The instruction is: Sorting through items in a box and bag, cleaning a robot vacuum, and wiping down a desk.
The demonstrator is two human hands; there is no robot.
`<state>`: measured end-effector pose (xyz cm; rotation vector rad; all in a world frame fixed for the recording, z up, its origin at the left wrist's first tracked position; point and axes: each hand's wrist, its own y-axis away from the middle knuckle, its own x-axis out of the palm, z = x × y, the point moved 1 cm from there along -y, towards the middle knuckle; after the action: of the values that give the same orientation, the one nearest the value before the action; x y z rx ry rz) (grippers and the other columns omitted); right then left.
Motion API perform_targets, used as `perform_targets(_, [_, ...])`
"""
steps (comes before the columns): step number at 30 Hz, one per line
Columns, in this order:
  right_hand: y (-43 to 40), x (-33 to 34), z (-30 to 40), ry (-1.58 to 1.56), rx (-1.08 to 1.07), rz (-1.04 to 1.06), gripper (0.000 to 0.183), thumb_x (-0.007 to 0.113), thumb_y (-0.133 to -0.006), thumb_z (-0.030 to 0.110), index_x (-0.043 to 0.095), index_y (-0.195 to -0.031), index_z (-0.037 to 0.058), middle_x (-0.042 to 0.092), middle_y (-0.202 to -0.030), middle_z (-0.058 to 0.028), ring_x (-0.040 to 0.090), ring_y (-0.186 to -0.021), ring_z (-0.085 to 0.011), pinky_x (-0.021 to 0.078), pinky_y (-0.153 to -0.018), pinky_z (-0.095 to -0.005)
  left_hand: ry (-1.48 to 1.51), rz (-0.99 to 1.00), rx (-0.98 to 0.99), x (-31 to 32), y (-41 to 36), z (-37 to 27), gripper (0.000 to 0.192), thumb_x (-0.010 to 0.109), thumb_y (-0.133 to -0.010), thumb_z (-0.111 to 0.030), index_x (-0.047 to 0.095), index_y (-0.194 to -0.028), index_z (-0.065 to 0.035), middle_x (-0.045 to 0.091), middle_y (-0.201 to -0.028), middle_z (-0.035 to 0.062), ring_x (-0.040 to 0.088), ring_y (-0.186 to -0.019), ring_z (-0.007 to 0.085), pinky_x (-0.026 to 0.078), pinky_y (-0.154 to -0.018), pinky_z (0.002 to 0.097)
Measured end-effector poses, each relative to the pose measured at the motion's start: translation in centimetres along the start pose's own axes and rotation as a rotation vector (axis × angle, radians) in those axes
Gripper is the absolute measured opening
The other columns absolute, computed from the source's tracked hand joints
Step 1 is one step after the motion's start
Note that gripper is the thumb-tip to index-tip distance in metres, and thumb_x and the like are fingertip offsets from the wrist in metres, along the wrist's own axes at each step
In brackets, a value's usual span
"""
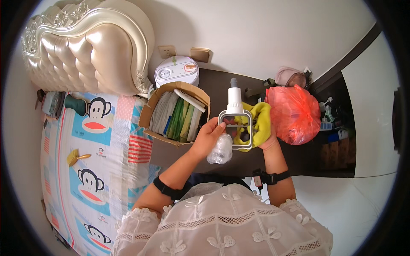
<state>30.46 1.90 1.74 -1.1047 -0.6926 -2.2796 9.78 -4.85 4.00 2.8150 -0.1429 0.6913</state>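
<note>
My left hand (206,137) grips the loop handle of a white hand pump (234,104) with a grey nozzle pointing away from me. Clear crumpled plastic (220,152) hangs beneath that hand; whether it wraps something cannot be told. On the other side, my right hand (269,140) holds a bunched yellow-green cloth (262,123) with dark markings, which hides most of its fingers. The cloth lies behind the pump's loop and shows through it.
A cardboard box (174,140) of upright packets stands left of my hands on a dark surface (176,158). Behind it is a white round appliance (177,70). A tied red plastic bag (294,116) sits at right. The bed (120,160) holds a brush (77,156).
</note>
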Motion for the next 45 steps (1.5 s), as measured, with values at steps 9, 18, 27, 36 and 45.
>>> perform_targets(9, [0.7, 2.6, -5.8, 0.589, -0.148, -0.384, 0.025, 0.065, -0.085, 0.013, 0.058, -0.107, 0.0034, 0.062, -0.098, -0.003, 0.059, -0.088, -0.0123, 0.0469, -0.076, -0.0278, -0.289, -0.331, 0.269, -0.7, -1.1, 1.4, 0.02, 0.059, -0.09, -0.019, 0.057, -0.095, 0.0003, 0.054, -0.065, -0.0008, 0.044, -0.058, 0.0047, 0.039, -0.052, 0.0237])
perform_targets(18, [0.8, 3.7, -4.4, -0.012, -0.131, -0.23, 0.034, 0.062, -0.087, 0.022, 0.053, -0.114, 0.0038, 0.064, -0.094, -0.0114, 0.064, -0.08, -0.0233, 0.0528, -0.072, -0.0346, -0.058, -0.266, 0.333, -1.3, -0.5, 2.6, 0.018, 0.056, -0.092, -0.018, 0.056, -0.102, -0.0033, 0.056, -0.085, 0.0007, 0.05, -0.075, 0.0078, 0.042, -0.067, 0.0231])
perform_targets(27, [0.8, 8.3, -2.4, 0.448, -0.025, -0.065, 0.044, 0.068, -0.08, 0.012, 0.049, -0.119, 0.0018, 0.062, -0.104, -0.0131, 0.066, -0.084, -0.0248, 0.0536, -0.074, -0.0355, -0.489, -0.218, 0.346, -4.7, -1.3, -2.3, 0.025, 0.067, -0.083, -0.009, 0.061, -0.104, 0.0013, 0.066, -0.089, 0.0077, 0.057, -0.08, 0.0105, 0.046, -0.073, 0.0267])
perform_targets(36, [-1.1, 6.6, -3.7, 0.493, -0.072, -0.14, 0.04, 0.059, -0.089, 0.023, 0.051, -0.123, 0.0028, 0.061, -0.107, -0.0077, 0.061, -0.091, -0.0163, 0.0495, -0.079, -0.0304, -0.47, -0.285, 0.429, -4.4, 0.4, -1.6, 0.027, 0.069, -0.08, -0.006, 0.064, -0.106, -0.0011, 0.067, -0.078, 0.0092, 0.055, -0.062, 0.0085, 0.047, -0.06, 0.0246])
perform_targets(45, [-2.3, 8.0, -7.6, 0.689, 0.123, -0.069, 0.025, 0.059, -0.087, 0.011, 0.056, -0.111, 0.0044, 0.059, -0.095, -0.0007, 0.056, -0.086, -0.0104, 0.0466, -0.076, -0.0266, -0.617, -0.407, 0.562, -4.4, 0.8, -0.9, 0.032, 0.071, -0.076, -0.004, 0.065, -0.107, -0.0047, 0.066, -0.075, 0.0134, 0.062, -0.059, 0.0179, 0.049, -0.057, 0.0275])
